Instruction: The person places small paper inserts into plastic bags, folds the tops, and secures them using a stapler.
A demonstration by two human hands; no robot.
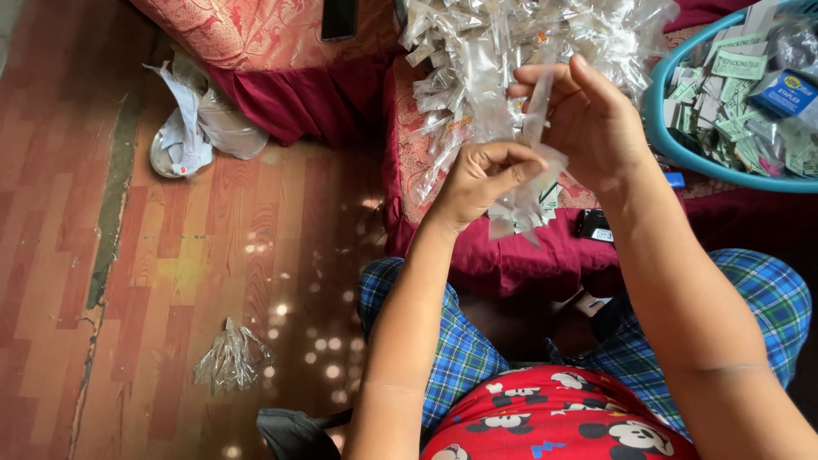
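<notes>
Left hand (481,179) fingers pinched on lower end of clear plastic sleeve (535,115); right hand (588,119) fingers grip its top; long axis upright, bed (528,255) edge below

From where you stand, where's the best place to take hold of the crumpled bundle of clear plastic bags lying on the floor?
Grip the clear plastic bundle at its pinched top end, coming straight down from above. It fans out wider toward the bottom, so the narrow gathered neck looks like the firmest place to pinch. The wooden floor around it is open. Both the left hand and right hand hold small clear bags.
</notes>
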